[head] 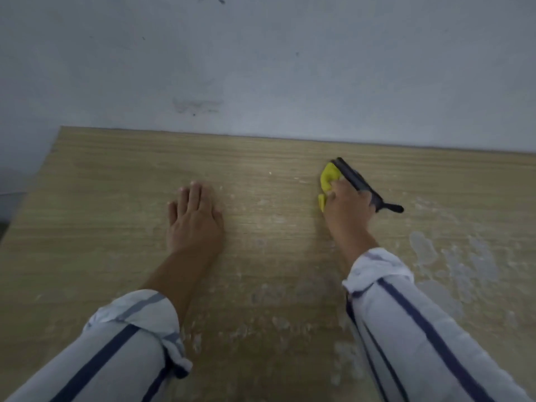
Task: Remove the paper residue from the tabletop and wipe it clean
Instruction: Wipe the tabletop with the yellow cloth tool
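Observation:
A light wooden tabletop [121, 175] fills the lower part of the view. White paper residue [461, 262] is smeared over its right side, with fainter flecks along the near middle. My right hand [348, 206] grips a yellow cloth [329, 178] and a black scraper [358, 181] together, pressed on the table toward the far right. The scraper's handle sticks out to the right of my fingers. My left hand [195, 217] rests flat on the wood with straight fingers, left of centre, holding nothing.
A pale grey wall [261, 68] with a few dark marks meets the table's far edge. The table's left edge [32, 187] slants down toward the near left. Both forearms wear rolled white sleeves with dark blue stripes.

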Demonstrator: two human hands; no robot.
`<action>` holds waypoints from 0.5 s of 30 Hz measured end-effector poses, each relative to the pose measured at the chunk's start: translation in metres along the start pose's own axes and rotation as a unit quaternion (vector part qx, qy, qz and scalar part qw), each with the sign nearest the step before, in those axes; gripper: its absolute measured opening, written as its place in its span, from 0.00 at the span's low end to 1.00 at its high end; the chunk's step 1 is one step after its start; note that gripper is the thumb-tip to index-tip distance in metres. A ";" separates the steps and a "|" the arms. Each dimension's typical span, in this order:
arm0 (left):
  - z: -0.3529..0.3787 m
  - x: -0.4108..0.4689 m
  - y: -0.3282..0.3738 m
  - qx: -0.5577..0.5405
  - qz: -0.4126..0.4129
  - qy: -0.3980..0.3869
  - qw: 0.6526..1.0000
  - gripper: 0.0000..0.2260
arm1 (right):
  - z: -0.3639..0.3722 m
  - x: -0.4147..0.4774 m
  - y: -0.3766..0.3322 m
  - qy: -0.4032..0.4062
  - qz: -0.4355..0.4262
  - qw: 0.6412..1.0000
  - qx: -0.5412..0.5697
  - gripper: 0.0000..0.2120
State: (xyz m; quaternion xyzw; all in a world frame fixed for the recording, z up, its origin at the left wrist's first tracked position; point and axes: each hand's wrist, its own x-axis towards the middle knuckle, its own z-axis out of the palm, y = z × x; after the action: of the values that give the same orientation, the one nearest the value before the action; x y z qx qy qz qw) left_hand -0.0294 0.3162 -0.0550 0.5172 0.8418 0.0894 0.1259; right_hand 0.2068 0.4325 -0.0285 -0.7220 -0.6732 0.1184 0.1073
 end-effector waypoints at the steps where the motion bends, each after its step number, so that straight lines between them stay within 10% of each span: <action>1: 0.000 0.001 0.000 0.002 0.002 -0.001 1.000 0.26 | -0.002 0.005 -0.015 0.003 0.032 0.999 0.020 0.12; 8: 0.000 0.020 0.006 -0.001 0.012 0.004 1.000 0.24 | 0.055 -0.042 -0.123 -0.090 -0.334 0.938 -0.004 0.17; 15: 0.001 0.036 0.012 0.002 0.032 0.003 0.999 0.25 | 0.002 0.050 -0.003 0.016 0.063 0.998 -0.026 0.19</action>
State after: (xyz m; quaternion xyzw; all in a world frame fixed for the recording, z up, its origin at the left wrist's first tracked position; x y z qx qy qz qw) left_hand -0.0345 0.3541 -0.0570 0.5439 0.8254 0.0928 0.1198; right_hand 0.2069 0.4822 -0.0314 -0.7670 -0.6277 0.0959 0.0918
